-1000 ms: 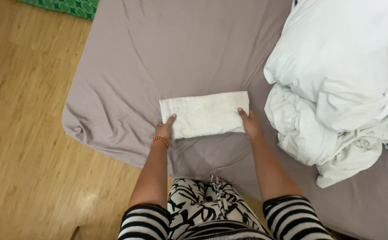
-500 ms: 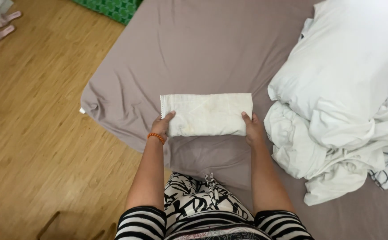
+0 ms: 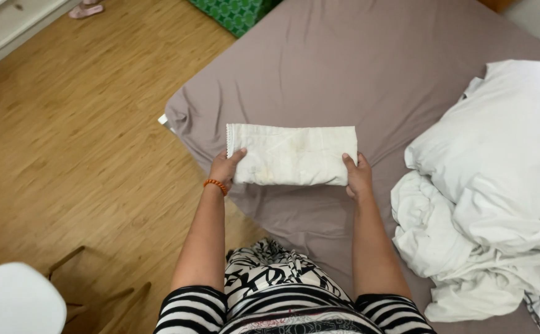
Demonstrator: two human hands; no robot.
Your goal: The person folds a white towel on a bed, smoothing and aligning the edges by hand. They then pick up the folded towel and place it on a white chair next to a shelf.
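On the near part of the bed (image 3: 356, 68), which is covered by a smooth grey-brown sheet, lies a white folded cloth (image 3: 293, 154). It has already the shape of a long, narrow rectangle with several layers, and its edges look quite even, so I judge that most of the folding is finished. A small scalloped trim shows along its left short edge.

Both hands are at the ends of this cloth. The left hand (image 3: 225, 167), with an orange bead bracelet (image 3: 216, 185) on the wrist, grips the near left corner: the thumb lies on top and the other fingers seem to be under the fabric. The right hand (image 3: 358, 175) holds the near right corner in the same manner. The hands are narrow and closed on the cloth, not spread flat. Whether the cloth rests fully on the sheet or its near edge is a little lifted, I cannot tell from this angle.

What is left, as I judge it, is perhaps one more fold across, or only putting the piece aside. To the right, well apart from the cloth, a heap of white laundry (image 3: 492, 204) lies crumpled and unfolded, so much work of this kind seems to remain. A wooden floor (image 3: 78, 142) is at the left, and a white chair (image 3: 10, 300) stands at the lower left corner.
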